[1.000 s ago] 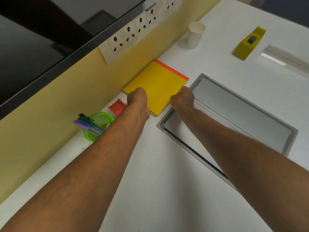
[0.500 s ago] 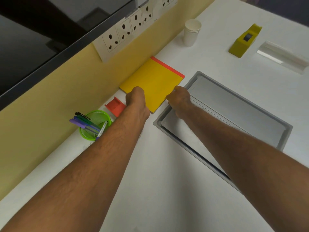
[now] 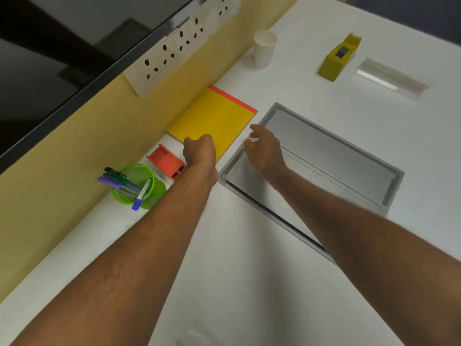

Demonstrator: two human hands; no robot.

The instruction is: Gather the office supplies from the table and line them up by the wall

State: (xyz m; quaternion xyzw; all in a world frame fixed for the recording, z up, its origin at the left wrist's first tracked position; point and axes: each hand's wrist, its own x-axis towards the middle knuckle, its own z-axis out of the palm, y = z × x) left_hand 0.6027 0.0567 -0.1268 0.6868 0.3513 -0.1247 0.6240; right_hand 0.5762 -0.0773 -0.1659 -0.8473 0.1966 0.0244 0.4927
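My left hand (image 3: 199,152) rests on the near corner of the yellow notepad (image 3: 212,116), knuckles up; its fingers are hidden beneath the hand, so I cannot tell whether the grip is spread or pressed together. My right hand (image 3: 265,149) hovers just beside the notepad's right edge, apart from it, with a loose, spread grip that holds nothing. The notepad lies flat on the white surface (image 3: 237,270), its long side against the yellow wall (image 3: 74,156), its red binding strip at the far end. Just left of my left hand stands a red holder (image 3: 166,161), and further left a green mesh cup (image 3: 139,183) with pens (image 3: 119,182). Below my right hand sits a recessed grey tray (image 3: 324,156). Well apart, at the far end, stand a stack of paper cups (image 3: 264,49) and a yellow tape dispenser (image 3: 339,59).
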